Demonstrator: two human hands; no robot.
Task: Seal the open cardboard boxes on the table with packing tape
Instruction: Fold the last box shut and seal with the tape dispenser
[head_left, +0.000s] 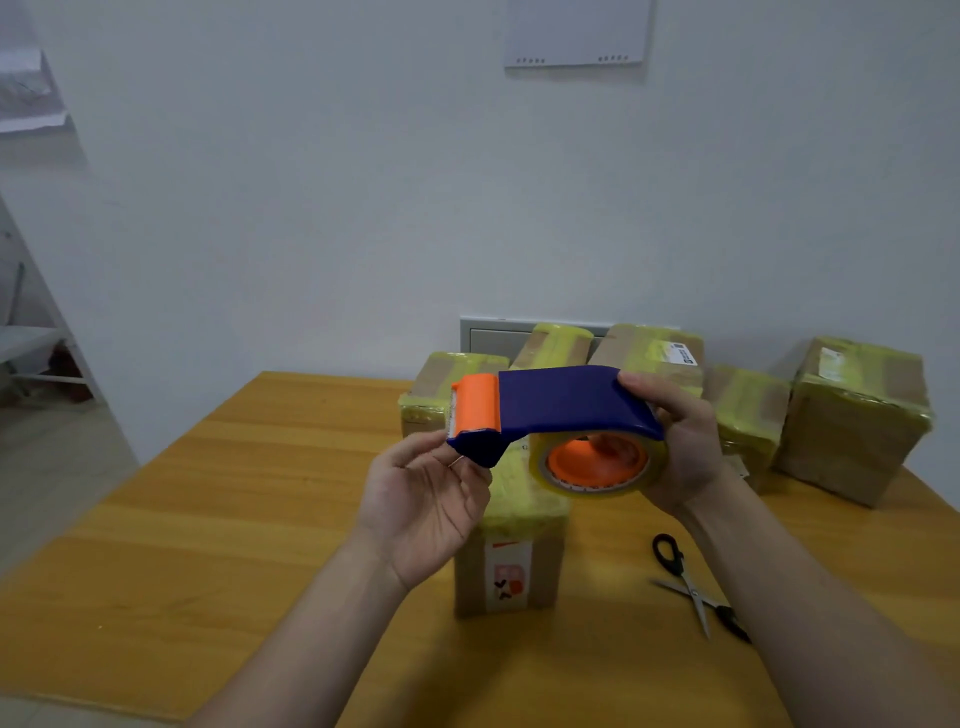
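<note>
At frame centre, over the near box (511, 566), my right hand (680, 441) gripped the tape dispenser (566, 400); left hand (426, 499) pinched its front end. Reckoned tape (587, 491) must pull out straight.

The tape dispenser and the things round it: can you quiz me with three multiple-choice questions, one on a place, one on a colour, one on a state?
1. Where do the scissors lie?
A) on a box
B) on the table, right of the near box
C) in a hand

2. What colour is the main body of the tape dispenser?
A) green
B) white
C) dark blue

3. What is the right hand doing?
A) gripping the dispenser's roll end
B) lying flat on the table
C) holding the scissors

Answers: 1 B, they lie open on the bare wood; 2 C, a blue shell with an orange front piece; 3 A, its fingers curl round the roll end.
</note>
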